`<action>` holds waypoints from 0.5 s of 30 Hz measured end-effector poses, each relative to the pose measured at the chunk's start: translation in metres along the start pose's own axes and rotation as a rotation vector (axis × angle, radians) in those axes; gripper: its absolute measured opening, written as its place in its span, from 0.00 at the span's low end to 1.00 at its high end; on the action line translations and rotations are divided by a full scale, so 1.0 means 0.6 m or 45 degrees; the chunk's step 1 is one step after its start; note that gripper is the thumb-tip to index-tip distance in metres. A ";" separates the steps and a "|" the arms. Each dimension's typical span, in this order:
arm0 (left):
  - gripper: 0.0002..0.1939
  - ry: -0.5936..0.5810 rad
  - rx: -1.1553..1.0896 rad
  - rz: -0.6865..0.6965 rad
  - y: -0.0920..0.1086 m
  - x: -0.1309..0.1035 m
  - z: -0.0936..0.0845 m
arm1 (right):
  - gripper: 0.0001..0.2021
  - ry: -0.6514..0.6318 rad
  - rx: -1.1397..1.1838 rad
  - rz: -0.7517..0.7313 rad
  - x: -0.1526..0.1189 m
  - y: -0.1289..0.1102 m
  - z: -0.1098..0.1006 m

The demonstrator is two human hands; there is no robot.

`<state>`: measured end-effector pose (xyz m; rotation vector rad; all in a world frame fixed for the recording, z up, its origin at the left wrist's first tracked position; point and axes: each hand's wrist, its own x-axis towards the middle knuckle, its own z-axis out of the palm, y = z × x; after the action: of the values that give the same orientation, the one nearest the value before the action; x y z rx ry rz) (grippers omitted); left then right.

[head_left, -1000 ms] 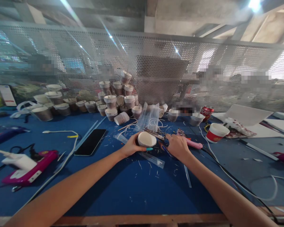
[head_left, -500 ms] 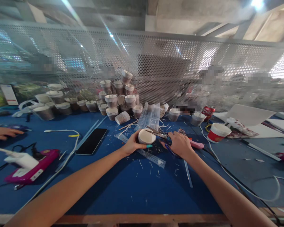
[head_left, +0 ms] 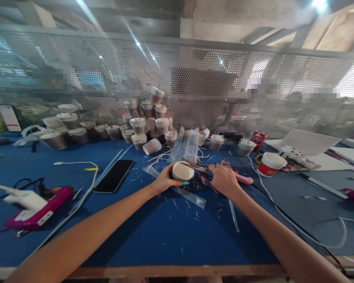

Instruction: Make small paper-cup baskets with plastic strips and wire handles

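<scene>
At the left edge, a magenta plastic power strip [head_left: 57, 193] lies on the blue tabletop [head_left: 159, 239]; a white block-shaped adapter [head_left: 29, 202] covers part of it, and the adapter's cable is cut off by the frame. To its right lies a black flat smartphone [head_left: 114, 177]. Behind it, brown-sided cups with pale rims [head_left: 138, 125] stand in a stack, the rear ones partly hidden.

The left hand [head_left: 164, 181] is curled partly open around the side of a round, white-rimmed cup [head_left: 183, 172], thumb at the near side; the fingers beyond the cup are hidden. The cup is at the centre of the work area, opening upward. Metal scissors with blue handles [head_left: 197, 167] extend over its far right rim; blade contact and blade gap cannot be determined.

The right hand [head_left: 223, 180] is closed around the scissor handles, which the fingers largely cover. Behind the cup lie clear plastic strips [head_left: 185, 146]. A pink handle [head_left: 244, 179] protrudes beyond the right hand; its remainder is obscured. Farther right stands a white cup with a red band [head_left: 270, 167].
</scene>
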<state>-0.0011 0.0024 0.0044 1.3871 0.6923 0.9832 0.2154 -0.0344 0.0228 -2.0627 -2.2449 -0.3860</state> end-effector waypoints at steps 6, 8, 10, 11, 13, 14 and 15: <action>0.35 -0.002 -0.001 0.003 -0.001 0.002 -0.002 | 0.27 0.016 0.010 -0.010 0.000 0.001 -0.001; 0.35 -0.012 0.005 0.003 -0.002 0.001 -0.003 | 0.27 0.030 0.017 -0.007 0.000 0.001 -0.001; 0.35 -0.025 0.029 0.011 -0.004 0.001 -0.005 | 0.27 0.041 0.028 -0.003 0.001 0.001 0.000; 0.35 -0.037 0.057 0.026 -0.005 0.000 -0.005 | 0.27 0.046 0.033 -0.002 0.001 0.001 0.001; 0.36 -0.068 0.144 0.072 -0.007 0.001 -0.007 | 0.27 0.043 0.035 -0.004 0.002 0.000 0.002; 0.37 -0.080 0.198 0.103 -0.008 0.001 -0.007 | 0.27 0.040 0.029 -0.004 0.002 0.000 0.003; 0.37 -0.085 0.253 0.136 -0.009 0.002 -0.007 | 0.28 0.038 0.020 -0.005 0.002 -0.001 0.003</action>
<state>-0.0035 0.0061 -0.0010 1.6376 0.6857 0.9671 0.2149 -0.0330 0.0212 -2.0316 -2.2284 -0.3959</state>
